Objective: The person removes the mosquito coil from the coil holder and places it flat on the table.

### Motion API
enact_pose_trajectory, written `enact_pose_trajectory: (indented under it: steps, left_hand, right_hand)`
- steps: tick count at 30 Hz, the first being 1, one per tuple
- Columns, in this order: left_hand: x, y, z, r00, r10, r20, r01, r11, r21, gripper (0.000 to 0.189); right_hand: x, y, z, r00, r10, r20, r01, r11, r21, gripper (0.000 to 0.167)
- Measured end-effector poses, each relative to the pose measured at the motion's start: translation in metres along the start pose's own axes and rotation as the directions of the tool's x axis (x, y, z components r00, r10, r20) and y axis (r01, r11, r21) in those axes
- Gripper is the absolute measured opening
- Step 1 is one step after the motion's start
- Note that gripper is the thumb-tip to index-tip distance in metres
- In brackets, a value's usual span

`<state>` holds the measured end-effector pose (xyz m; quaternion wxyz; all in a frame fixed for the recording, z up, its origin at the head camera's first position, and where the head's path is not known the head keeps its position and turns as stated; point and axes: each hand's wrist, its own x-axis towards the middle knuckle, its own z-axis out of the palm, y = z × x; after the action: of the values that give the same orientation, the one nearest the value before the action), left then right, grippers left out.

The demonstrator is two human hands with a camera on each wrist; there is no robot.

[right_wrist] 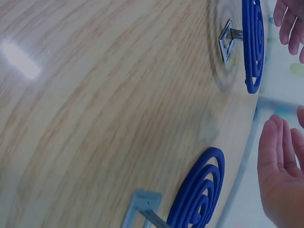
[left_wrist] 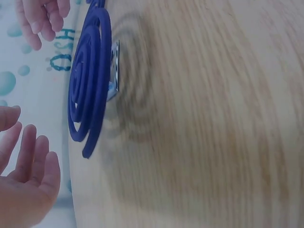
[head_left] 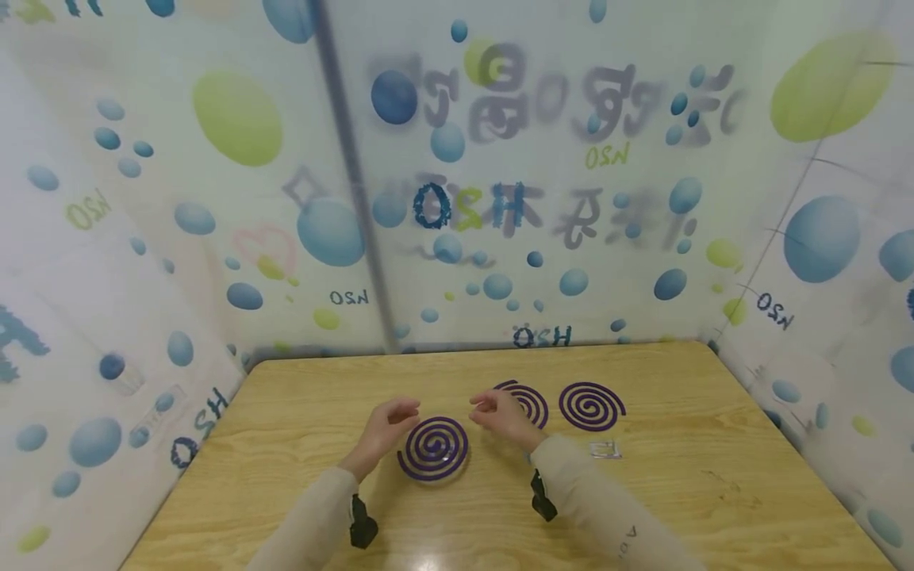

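A purple mosquito coil is held level above the table on a small metal stand, its shadow falling below. To its left, my left hand hovers with loosely bent fingers and nothing in them. On the other side my right hand is raised, also holding nothing, fingers relaxed. It partly covers a second mosquito coil lying flat behind it. In the left wrist view both hands stand apart from the raised coil.
A third mosquito coil lies on the wooden table at the right. Just in front of it is another small metal stand. Printed curtains with bubbles enclose the table's back and sides.
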<state>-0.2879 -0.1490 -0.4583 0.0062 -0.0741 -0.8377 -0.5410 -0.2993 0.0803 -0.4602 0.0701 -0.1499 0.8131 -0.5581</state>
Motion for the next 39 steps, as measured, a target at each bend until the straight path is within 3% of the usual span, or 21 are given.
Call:
enact_pose_trajectory:
  steps: [6,14,25,33,39]
  left_hand:
    - [-0.007,-0.012,-0.002,0.999,-0.054,0.009,0.054,0.998,-0.015,0.027]
    - [-0.017,-0.03,0.002,0.993,-0.115,0.026,0.117,0.99,-0.074,0.035]
    - [-0.026,-0.037,0.009,0.982,-0.188,0.031,0.19,0.969,-0.155,0.044]
    - [-0.025,-0.039,0.011,0.984,-0.171,0.042,0.175,0.972,-0.158,0.041]
    - [-0.025,-0.038,0.01,0.982,-0.177,0.061,0.184,0.973,-0.143,0.041]
  right_hand:
    - [0.004,0.008,0.01,1.0,0.011,-0.014,-0.012,0.999,-0.041,0.028]
    - [-0.002,0.017,0.02,0.999,0.017,0.035,-0.015,0.999,-0.049,0.027]
    - [-0.005,0.024,0.03,0.998,0.05,0.046,-0.049,0.999,-0.024,0.034]
    - [-0.006,0.024,0.036,0.992,0.106,0.063,-0.113,0.986,0.124,0.032]
    - [-0.006,0.022,0.037,0.988,0.138,0.064,-0.146,0.979,0.144,0.031]
